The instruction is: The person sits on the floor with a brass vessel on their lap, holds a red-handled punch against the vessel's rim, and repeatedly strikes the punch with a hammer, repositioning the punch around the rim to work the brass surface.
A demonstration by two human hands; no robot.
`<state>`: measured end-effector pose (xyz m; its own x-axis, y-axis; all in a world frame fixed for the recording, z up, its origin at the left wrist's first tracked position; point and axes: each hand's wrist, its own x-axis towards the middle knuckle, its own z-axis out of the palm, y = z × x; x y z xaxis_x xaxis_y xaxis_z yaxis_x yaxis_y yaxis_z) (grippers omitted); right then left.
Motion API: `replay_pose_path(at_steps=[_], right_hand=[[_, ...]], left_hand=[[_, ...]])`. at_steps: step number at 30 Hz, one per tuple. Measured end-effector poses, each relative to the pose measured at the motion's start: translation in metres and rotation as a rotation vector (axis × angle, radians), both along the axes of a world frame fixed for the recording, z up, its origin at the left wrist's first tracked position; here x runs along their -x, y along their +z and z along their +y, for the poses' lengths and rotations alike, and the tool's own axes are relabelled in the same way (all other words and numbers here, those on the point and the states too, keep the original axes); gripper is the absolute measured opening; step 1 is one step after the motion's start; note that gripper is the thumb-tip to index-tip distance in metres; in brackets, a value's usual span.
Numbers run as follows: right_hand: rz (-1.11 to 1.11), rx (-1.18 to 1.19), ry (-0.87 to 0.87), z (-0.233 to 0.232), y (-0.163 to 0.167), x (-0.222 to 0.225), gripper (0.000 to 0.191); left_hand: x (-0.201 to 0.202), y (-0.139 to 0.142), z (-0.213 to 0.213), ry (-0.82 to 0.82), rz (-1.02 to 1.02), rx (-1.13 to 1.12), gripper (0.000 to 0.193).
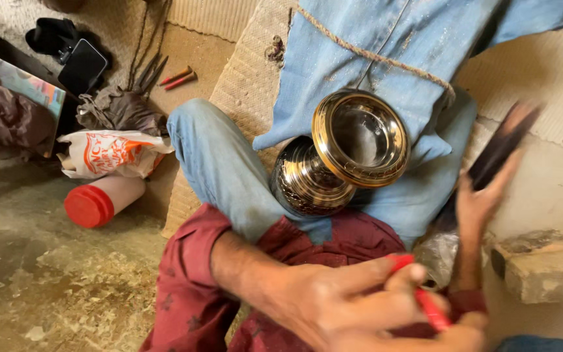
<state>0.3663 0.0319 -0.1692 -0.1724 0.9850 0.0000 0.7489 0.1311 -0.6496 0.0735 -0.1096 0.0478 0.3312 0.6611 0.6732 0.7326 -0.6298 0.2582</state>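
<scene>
Left hand [353, 300], low in view, grip closed around a red tool [425, 296]. Right hand [480, 202], blurred, seems to pinch a dark flat tool [500, 146]. Engraved brass pot [343, 153] lies tilted in the lap on blue cloth [386, 39], mouth upward, apart from both hands. Red-capped bottle [102, 201] on floor, well left.

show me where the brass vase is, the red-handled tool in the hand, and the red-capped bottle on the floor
brass vase [360, 138]: head view, on the inside of its wide open mouth.
red-handled tool [429, 306]: head view, on the red handle between the fingers.
red-capped bottle [89, 206]: head view, on its red cap.
</scene>
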Motion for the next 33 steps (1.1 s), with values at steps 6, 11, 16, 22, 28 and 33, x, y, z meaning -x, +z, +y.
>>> replay_pose_path(at_steps=[6, 11, 16, 22, 28, 33], right_hand=[[0.017, 0.142, 0.049, -0.049, -0.038, -0.011, 0.088], [0.166, 0.219, -0.029, -0.069, 0.005, 0.005, 0.078], [0.482, 0.683, 0.124, -0.105, 0.054, 0.059, 0.068], [0.933, 1.07, 0.253, -0.136, 0.043, 0.092, 0.1], [0.901, 1.026, 0.315, -0.144, 0.042, 0.097, 0.101], [0.971, 0.863, 0.382, -0.144, 0.041, 0.113, 0.102]], left_hand=[[-0.019, 0.018, 0.033, 0.194, 0.175, -0.192, 0.033], [-0.002, 0.031, 0.067, 0.112, -0.436, 0.241, 0.023], [0.071, -0.086, 0.116, 0.356, -0.507, 0.355, 0.038], [0.097, -0.143, 0.127, 0.057, -0.917, 0.398, 0.053], [0.1, -0.164, 0.129, -0.208, -1.282, 0.516, 0.048], [0.102, -0.154, 0.123, -0.225, -1.15, 0.626, 0.046]])
